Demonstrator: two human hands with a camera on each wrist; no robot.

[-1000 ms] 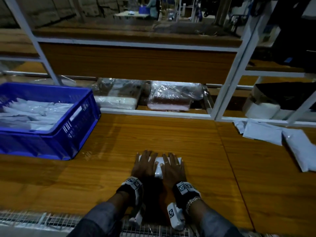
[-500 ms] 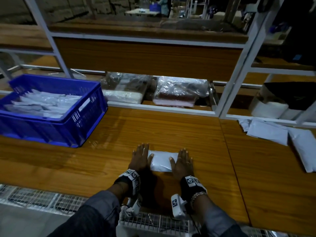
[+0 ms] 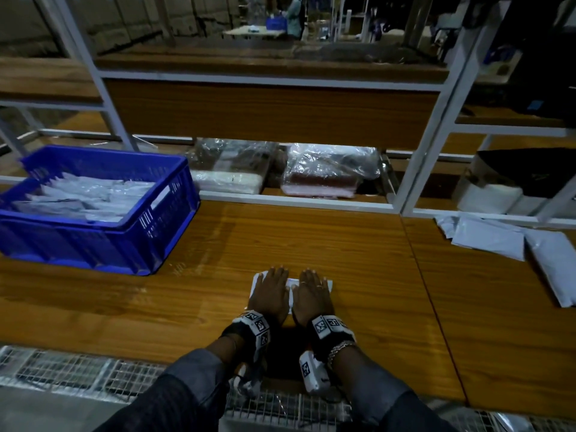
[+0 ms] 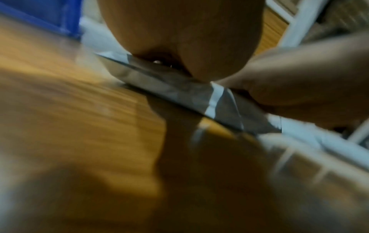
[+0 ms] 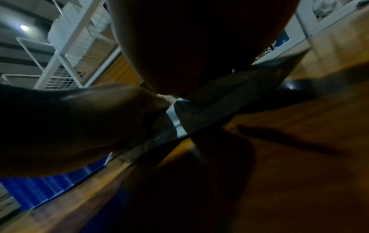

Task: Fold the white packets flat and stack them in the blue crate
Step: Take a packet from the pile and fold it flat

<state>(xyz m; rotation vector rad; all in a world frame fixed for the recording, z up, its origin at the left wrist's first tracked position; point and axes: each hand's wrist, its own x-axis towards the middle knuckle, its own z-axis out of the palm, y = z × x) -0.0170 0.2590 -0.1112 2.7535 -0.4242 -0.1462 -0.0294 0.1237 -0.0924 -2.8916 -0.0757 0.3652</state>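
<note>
Left hand (image 3: 270, 296) and right hand (image 3: 311, 296), fingers flat, press the white packet (image 3: 290, 283) on the table (image 3: 311, 241); released unevenly, its fold may spring open.

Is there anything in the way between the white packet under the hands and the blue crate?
Nothing visible. The white packet lies under the left hand and right hand, and only bare wooden table stretches from there to the blue crate at the left.

Left hand (image 3: 270, 293) and right hand (image 3: 312, 295) palm-down, side by side, fingers (image 3: 307, 277) straight, pressing flat.
</note>
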